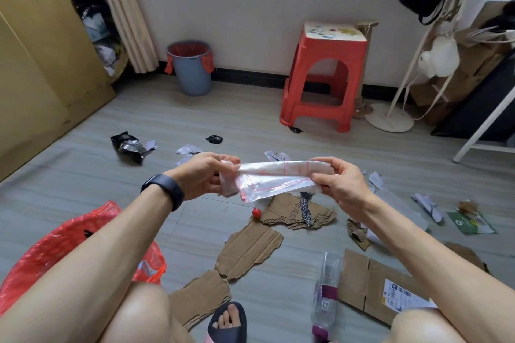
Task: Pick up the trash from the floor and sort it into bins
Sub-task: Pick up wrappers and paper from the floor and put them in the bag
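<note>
Our left hand [203,175] curls round one bunched end of a crinkled clear plastic bag with red print [273,175], with the fingers and thumb closed tight on it. A black wristband [164,189] sits on that wrist. Our right hand [342,184] pinches the other end between the thumb and bent fingers. The bag is stretched sideways between the two hands, held up off the grey tiled floor [167,120], and a loose flap hangs from its lower edge.

Below the bag lie torn brown cardboard pieces [250,253], with a small round red object [256,212] just beside the farthest of them. A flattened brown cardboard box with a white label [373,284] lies to our right. A clear plastic bottle with a purple label [327,292] lies touching its near edge. Farther right we see a green printed packet [471,223] and white paper scraps [426,203]. Beyond our left hand a crumpled black foil wrapper [128,147] lies on the floor, well apart from the cardboard.

At our left knee a translucent red plastic bag [55,245] stands open. Against the far wall stands a round grey bin with a red liner [192,69], and to its right a red plastic stool [326,75]. One of our feet, in a black slide sandal [228,323], rests on the floor between our knees, touching the nearest cardboard piece.
</note>
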The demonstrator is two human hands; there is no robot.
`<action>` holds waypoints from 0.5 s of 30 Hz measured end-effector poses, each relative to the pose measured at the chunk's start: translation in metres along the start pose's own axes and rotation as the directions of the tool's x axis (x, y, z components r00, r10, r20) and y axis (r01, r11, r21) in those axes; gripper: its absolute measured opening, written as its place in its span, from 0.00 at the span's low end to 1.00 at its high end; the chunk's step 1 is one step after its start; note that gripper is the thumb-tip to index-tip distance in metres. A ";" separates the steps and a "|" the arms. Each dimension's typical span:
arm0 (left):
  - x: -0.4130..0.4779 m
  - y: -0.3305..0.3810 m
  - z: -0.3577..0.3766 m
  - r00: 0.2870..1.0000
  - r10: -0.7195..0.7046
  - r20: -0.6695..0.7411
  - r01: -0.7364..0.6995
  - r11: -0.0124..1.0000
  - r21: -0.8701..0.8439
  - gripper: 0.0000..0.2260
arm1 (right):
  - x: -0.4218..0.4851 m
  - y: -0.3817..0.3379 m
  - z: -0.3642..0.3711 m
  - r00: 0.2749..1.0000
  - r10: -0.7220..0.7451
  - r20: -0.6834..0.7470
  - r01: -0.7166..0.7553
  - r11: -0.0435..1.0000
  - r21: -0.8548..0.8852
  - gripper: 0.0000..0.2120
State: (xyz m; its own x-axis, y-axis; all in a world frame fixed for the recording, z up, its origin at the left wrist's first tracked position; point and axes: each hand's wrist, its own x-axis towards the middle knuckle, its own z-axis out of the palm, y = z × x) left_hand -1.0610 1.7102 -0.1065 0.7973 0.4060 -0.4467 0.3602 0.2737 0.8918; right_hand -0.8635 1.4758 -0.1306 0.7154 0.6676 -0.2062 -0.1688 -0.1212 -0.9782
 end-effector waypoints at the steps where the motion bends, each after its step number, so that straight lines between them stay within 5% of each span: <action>1: 0.001 0.000 0.000 1.000 0.012 -0.021 -0.011 1.000 0.026 0.12 | -0.001 -0.001 0.001 1.000 0.006 -0.003 -0.006 1.000 0.021 0.14; 9: 0.001 -0.002 -0.008 0.992 0.087 -0.095 -0.077 0.992 0.104 0.15 | -0.009 -0.009 0.005 0.997 0.075 0.035 -0.078 0.989 0.125 0.12; 15: -0.005 -0.004 -0.005 0.999 -0.030 0.022 0.031 0.998 -0.055 0.11 | -0.003 -0.007 0.002 0.997 0.045 0.057 -0.052 0.990 0.129 0.08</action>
State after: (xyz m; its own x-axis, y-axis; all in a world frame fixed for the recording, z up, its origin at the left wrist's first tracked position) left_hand -1.0691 1.7114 -0.1080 0.7966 0.3784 -0.4714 0.3578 0.3334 0.8723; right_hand -0.8656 1.4756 -0.1229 0.6669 0.7026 -0.2482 -0.2919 -0.0602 -0.9545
